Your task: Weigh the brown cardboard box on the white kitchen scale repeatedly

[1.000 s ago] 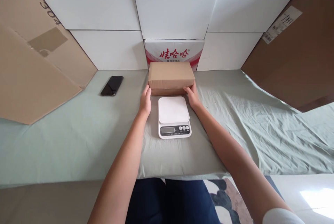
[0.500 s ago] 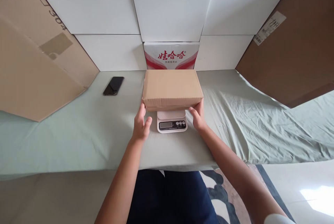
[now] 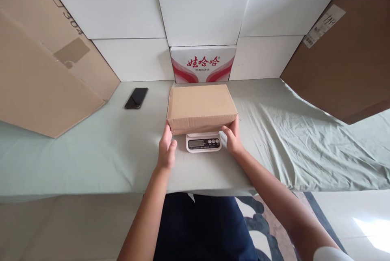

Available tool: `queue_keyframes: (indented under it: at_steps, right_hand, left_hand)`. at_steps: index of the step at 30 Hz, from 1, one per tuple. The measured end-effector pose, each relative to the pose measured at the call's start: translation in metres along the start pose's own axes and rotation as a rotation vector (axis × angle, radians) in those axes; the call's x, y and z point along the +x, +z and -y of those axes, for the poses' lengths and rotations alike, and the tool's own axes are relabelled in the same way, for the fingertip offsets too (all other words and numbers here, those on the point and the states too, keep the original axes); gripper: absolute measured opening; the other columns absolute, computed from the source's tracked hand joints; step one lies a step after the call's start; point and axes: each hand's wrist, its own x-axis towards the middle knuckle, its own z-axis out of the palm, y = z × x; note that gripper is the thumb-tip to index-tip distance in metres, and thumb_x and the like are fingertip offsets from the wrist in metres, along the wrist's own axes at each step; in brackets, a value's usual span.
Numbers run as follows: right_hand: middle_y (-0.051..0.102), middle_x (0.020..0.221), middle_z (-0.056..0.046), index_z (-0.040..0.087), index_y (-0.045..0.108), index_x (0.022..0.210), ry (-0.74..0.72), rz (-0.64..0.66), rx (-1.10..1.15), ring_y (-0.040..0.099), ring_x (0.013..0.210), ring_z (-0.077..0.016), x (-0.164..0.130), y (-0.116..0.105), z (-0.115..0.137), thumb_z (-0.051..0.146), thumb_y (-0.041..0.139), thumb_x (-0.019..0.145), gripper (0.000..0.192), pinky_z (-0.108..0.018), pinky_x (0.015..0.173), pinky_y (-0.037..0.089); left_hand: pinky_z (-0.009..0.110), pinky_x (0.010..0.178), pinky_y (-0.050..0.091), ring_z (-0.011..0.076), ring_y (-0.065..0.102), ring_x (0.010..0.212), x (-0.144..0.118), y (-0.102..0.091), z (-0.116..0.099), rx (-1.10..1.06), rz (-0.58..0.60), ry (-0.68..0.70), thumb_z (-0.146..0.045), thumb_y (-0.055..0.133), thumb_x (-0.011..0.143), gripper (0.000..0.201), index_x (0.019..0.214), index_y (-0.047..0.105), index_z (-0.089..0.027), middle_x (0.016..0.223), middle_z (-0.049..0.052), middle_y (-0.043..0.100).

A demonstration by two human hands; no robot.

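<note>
A closed brown cardboard box (image 3: 201, 104) sits over the white digital kitchen scale (image 3: 204, 143), hiding most of its weighing plate. Whether the box rests on the plate or is held just above it, I cannot tell. My left hand (image 3: 167, 147) grips the box at its near left corner, its thumb standing away from the cardboard. At the near right corner my right hand (image 3: 233, 137) has hold of it, the thumb by the lower front edge. The scale's display and buttons show in front of the box, and the display looks blank.
On the green cloth (image 3: 146, 147) a black phone (image 3: 136, 98) lies to the left. Behind the box stands a white-and-red carton (image 3: 203, 64) against white panels. Large cardboard sheets (image 3: 51, 62) flank the left side, with another brown carton (image 3: 344, 58) at right.
The box has come slightly toward me and now covers more of the scale's plate, with a strip of cloth showing behind it. Both hands keep their hold. The view has shifted a little.
</note>
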Motion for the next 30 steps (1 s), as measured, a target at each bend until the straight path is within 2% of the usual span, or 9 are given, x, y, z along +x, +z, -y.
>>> queue_keyframes:
  at_steps: [8, 17, 23, 26, 30]
  right_hand:
    - [0.045, 0.155, -0.005, 0.033, 0.038, 0.147, -0.05, -0.07, -0.046, 0.035, 0.15, -0.031, 0.0, 0.004, 0.009, 0.05, 0.056, 0.087, 0.064, -0.054, 0.125, 0.03]
    - [0.045, 0.154, -0.005, 0.032, 0.038, 0.147, -0.055, -0.083, -0.063, 0.037, 0.148, -0.0315, 0.0, 0.004, 0.011, 0.049, 0.056, 0.087, 0.065, -0.053, 0.124, 0.033]
    - [0.044, 0.155, -0.006, 0.032, 0.033, 0.15, -0.043, -0.087, -0.082, 0.04, 0.146, -0.0318, -0.001, 0.005, 0.013, 0.051, 0.054, 0.087, 0.069, -0.055, 0.123, 0.034]
    - [0.041, 0.158, -0.005, 0.033, 0.032, 0.151, -0.045, -0.091, -0.092, 0.036, 0.15, -0.0312, -0.002, 0.004, 0.012, 0.051, 0.054, 0.087, 0.069, -0.055, 0.125, 0.031]
    - [0.034, 0.163, -0.001, 0.038, 0.03, 0.151, -0.041, -0.16, -0.067, 0.028, 0.155, -0.0292, 0.001, -0.002, 0.005, 0.051, 0.05, 0.09, 0.065, -0.057, 0.128, 0.024]
  left_hand:
    - [0.046, 0.127, 0.023, 0.0318, 0.022, 0.156, -0.001, 0.0, -0.003, 0.004, 0.035, 0.001, -0.062, 0.05, 0.093, 0.082, 0.16, 0.025, -0.023, 0.168, 0.01, 0.027]
    - [0.045, 0.127, 0.023, 0.0324, 0.022, 0.156, -0.001, 0.001, -0.006, 0.001, 0.025, -0.013, -0.065, 0.051, 0.091, 0.082, 0.158, 0.032, -0.023, 0.167, 0.01, 0.03]
    - [0.046, 0.128, 0.022, 0.0326, 0.022, 0.156, -0.002, 0.001, -0.004, -0.003, 0.019, -0.02, -0.065, 0.052, 0.09, 0.084, 0.159, 0.03, -0.023, 0.168, 0.01, 0.029]
    - [0.046, 0.128, 0.022, 0.0329, 0.021, 0.156, -0.001, 0.001, -0.005, 0.006, 0.014, -0.012, -0.066, 0.052, 0.089, 0.085, 0.159, 0.029, -0.023, 0.168, 0.01, 0.029]
    - [0.043, 0.128, 0.022, 0.0307, 0.02, 0.157, 0.001, 0.001, -0.009, -0.008, -0.023, 0.013, -0.066, 0.049, 0.091, 0.083, 0.16, 0.027, -0.026, 0.17, 0.006, 0.025]
